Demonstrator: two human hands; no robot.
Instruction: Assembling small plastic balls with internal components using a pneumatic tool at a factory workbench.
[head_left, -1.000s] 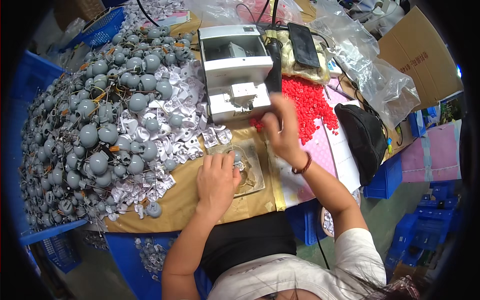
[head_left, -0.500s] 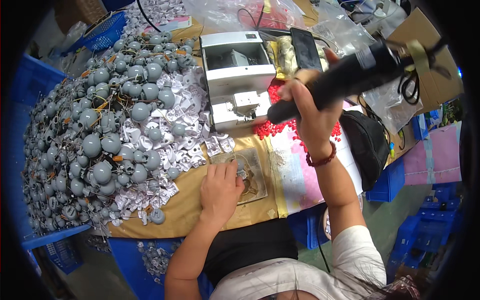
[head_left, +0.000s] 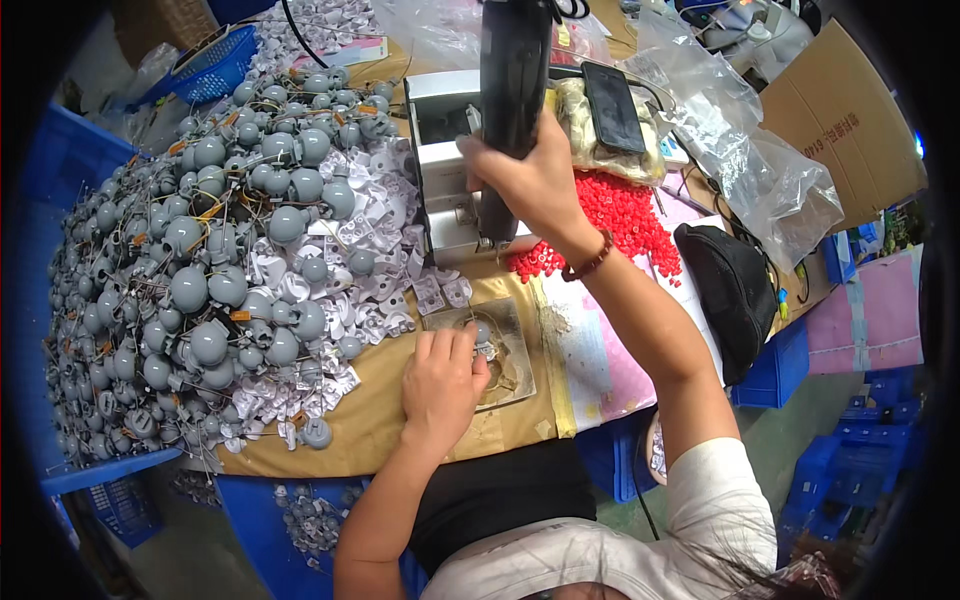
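My right hand (head_left: 540, 185) is wrapped around a black electric screwdriver (head_left: 515, 90), held upright. Its lower end reaches the front of a white screw feeder box (head_left: 445, 165), and my hand and the tool cover part of that box. On the table before me, my left hand (head_left: 440, 385) has its fingers bent together over a clear square fixture plate (head_left: 520, 375). The fingertips press on a small grey and white part (head_left: 485, 338) seated in the fixture's recess. My fingers hide some of that part.
Left is a large heap of grey ball-shaped parts with wires (head_left: 190, 290), beside white plastic pieces (head_left: 385, 215). Small red rings (head_left: 625, 215) lie right of the feeder. Beyond are a phone (head_left: 612, 108), a black pouch (head_left: 730, 290) and a cardboard box (head_left: 845, 120).
My right hand has swung the screwdriver left, from tilted over the red rings to upright at the feeder's front. My left hand has stayed at the fixture.
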